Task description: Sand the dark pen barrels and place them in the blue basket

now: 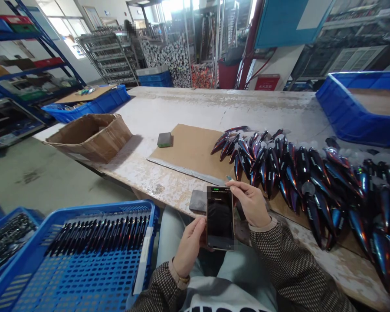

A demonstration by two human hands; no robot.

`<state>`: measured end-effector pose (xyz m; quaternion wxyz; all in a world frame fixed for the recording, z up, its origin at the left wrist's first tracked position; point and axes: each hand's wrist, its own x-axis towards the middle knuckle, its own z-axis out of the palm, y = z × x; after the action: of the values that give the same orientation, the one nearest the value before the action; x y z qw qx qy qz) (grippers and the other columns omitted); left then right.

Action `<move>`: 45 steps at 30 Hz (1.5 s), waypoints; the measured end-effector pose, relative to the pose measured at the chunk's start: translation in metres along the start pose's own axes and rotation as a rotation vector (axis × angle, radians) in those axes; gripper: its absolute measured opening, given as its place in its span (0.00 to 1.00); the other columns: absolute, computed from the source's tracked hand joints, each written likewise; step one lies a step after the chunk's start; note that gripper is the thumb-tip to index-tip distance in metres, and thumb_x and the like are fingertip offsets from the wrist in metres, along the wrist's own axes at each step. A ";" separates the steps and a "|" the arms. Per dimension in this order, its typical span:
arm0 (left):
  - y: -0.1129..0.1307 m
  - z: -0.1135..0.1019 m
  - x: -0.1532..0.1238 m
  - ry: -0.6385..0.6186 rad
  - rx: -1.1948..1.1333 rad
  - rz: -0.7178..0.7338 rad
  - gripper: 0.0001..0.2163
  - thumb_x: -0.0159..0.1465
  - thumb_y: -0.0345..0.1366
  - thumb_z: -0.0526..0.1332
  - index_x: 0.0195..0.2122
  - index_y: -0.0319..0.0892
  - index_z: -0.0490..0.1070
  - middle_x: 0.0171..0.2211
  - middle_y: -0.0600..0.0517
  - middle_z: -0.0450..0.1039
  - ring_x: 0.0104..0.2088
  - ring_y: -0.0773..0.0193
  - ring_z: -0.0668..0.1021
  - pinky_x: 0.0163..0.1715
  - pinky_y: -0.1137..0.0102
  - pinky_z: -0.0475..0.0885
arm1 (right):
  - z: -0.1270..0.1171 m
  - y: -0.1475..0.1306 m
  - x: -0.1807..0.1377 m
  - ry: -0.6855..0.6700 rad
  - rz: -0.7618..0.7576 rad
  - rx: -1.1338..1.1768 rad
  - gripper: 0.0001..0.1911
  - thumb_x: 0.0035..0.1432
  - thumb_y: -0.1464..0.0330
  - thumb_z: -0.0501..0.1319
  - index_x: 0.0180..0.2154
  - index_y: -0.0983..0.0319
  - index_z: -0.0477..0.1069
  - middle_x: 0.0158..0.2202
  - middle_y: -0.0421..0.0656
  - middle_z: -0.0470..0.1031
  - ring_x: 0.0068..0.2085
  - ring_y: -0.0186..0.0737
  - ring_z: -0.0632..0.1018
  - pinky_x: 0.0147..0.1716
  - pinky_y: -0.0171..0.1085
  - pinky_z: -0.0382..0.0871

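Note:
A smartphone (pixel 220 219) with a dark screen is held upright over my lap, in front of the table edge. My left hand (pixel 188 245) grips its lower left side, fingers wrapped round it. My right hand (pixel 250 203) holds its upper right corner, fingers closed on the edge. Just beyond the phone, a heap of several glossy dark blue-purple tapered parts (pixel 299 173) lies on the table (pixel 168 108), partly on a brown board (pixel 190 147).
A blue slotted crate (pixel 80 264) holding a row of black pens sits at my lower left. An open cardboard box (pixel 90 136) stands on the table's left end, a grey block (pixel 165 139) on the board, blue bins (pixel 354 104) at the right and far left.

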<state>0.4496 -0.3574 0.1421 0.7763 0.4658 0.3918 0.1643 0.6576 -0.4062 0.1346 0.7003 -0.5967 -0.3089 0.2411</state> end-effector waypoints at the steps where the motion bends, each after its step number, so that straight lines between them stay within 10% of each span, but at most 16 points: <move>1: 0.000 0.000 -0.001 -0.007 -0.004 -0.006 0.30 0.55 0.61 0.66 0.45 0.39 0.76 0.30 0.51 0.74 0.26 0.63 0.75 0.23 0.70 0.74 | 0.000 0.001 0.000 -0.004 0.003 0.003 0.15 0.59 0.58 0.66 0.40 0.62 0.82 0.31 0.44 0.77 0.24 0.35 0.70 0.19 0.29 0.65; 19: -0.003 0.000 0.001 0.030 -0.009 0.014 0.29 0.54 0.61 0.67 0.43 0.39 0.78 0.40 0.47 0.78 0.38 0.58 0.78 0.30 0.72 0.74 | 0.003 -0.001 -0.001 -0.012 0.061 0.022 0.20 0.55 0.54 0.68 0.40 0.63 0.81 0.31 0.45 0.77 0.23 0.36 0.70 0.17 0.31 0.66; 34: 0.054 0.006 0.036 0.057 0.151 0.208 0.24 0.58 0.56 0.65 0.44 0.40 0.73 0.30 0.52 0.74 0.25 0.65 0.76 0.23 0.73 0.72 | 0.005 -0.006 -0.003 -0.081 0.046 0.001 0.17 0.57 0.55 0.66 0.38 0.62 0.81 0.28 0.43 0.76 0.22 0.37 0.72 0.18 0.32 0.67; 45: 0.051 0.011 0.049 0.075 0.247 0.296 0.17 0.60 0.51 0.65 0.36 0.40 0.70 0.27 0.54 0.73 0.21 0.70 0.72 0.21 0.76 0.67 | 0.005 -0.006 -0.005 -0.111 0.051 -0.020 0.18 0.58 0.55 0.65 0.39 0.63 0.81 0.26 0.42 0.75 0.21 0.35 0.70 0.18 0.31 0.67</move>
<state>0.4956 -0.3076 0.1658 0.6653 0.6035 0.3649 0.2448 0.6503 -0.4067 0.1403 0.6698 -0.5971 -0.3344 0.2883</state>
